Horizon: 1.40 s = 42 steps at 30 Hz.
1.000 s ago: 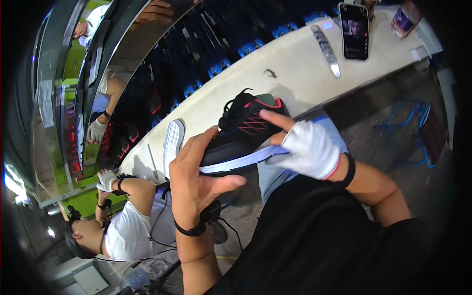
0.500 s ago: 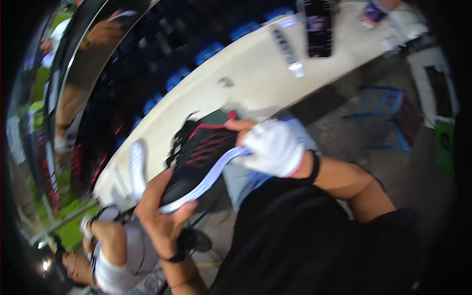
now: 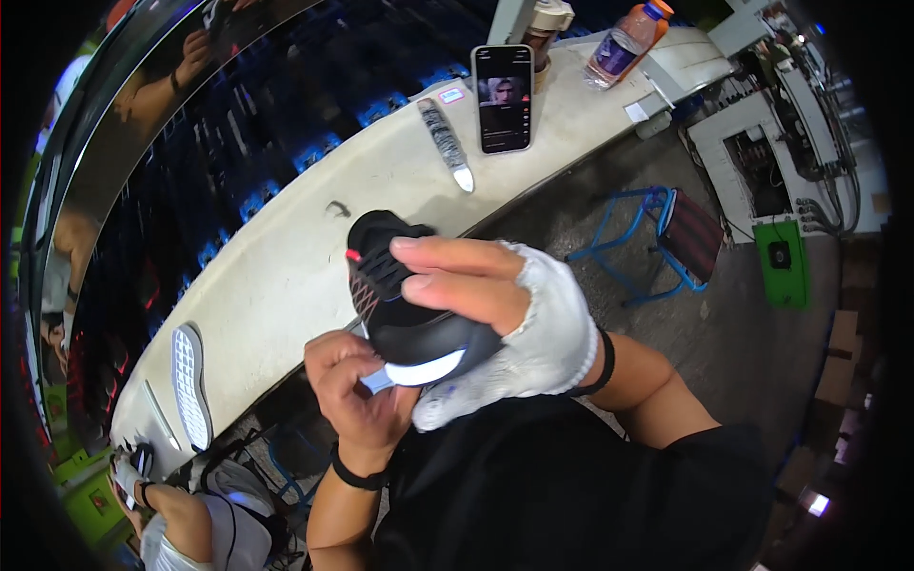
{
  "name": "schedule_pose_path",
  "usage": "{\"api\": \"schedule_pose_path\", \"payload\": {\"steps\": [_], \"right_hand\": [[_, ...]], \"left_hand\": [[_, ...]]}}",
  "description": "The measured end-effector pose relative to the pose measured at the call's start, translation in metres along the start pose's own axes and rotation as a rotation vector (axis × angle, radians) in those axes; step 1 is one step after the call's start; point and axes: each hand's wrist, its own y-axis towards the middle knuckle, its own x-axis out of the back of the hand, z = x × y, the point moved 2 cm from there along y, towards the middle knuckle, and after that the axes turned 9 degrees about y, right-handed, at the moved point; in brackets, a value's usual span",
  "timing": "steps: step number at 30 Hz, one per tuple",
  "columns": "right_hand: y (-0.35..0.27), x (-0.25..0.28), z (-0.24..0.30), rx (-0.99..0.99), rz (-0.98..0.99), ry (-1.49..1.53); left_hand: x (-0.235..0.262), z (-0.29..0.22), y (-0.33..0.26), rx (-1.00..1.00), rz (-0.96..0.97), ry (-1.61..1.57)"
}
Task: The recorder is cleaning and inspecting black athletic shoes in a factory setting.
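Around the black shoe (image 3: 392,333), white sole (image 3: 189,381), knife (image 3: 442,138), phone (image 3: 502,124), bottle (image 3: 624,52)

The right grip (image 3: 543,333) hides part of the black shoe (image 3: 414,341); the left grip (image 3: 357,395) covers some of its sole (image 3: 428,367). The phone (image 3: 505,122) shows lettering too small to read. At near left, a co-worker (image 3: 227,531) is cut off below.

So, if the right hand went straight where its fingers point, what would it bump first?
Probably the black shoe, by its laces: the right hand has its fingertips on or just above them, though depth is hard to judge.
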Motion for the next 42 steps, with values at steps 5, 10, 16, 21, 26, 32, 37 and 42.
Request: {"api": "schedule_pose_path", "payload": {"steps": [5, 10, 16, 21, 26, 32, 37, 42], "right_hand": [[-0.001, 0.001, 0.005, -0.04, 0.043, -0.011], [0.0, 0.0, 0.0, -0.037, 0.107, 0.072], [-0.001, -0.001, -0.011, 0.059, 0.137, 0.213], [-0.007, 0.002, -0.006, 0.094, 0.267, 0.195], [-0.001, 0.002, -0.014, 0.152, 0.049, 0.31], [-0.006, -0.048, -0.065, -0.532, -0.588, 1.108], [0.021, -0.073, -0.094, -0.336, 0.036, 0.343], [0.077, -0.079, -0.039, 0.021, 0.116, 0.478]], "left_hand": [[-0.002, -0.002, 0.011, -0.034, 0.008, -0.104], [0.003, -0.01, 0.013, -0.107, -0.024, -0.14], [0.011, 0.007, 0.022, -0.184, 0.074, -0.196], [0.015, 0.026, 0.014, -0.122, 0.14, -0.142], [0.037, 0.076, -0.018, 0.07, 0.306, 0.424], [0.146, 0.082, 0.009, -0.314, 0.302, 0.307], [0.158, 0.026, 0.066, 0.025, 0.28, 0.234], [0.126, 0.029, 0.136, -0.015, 0.414, 0.321]]}}
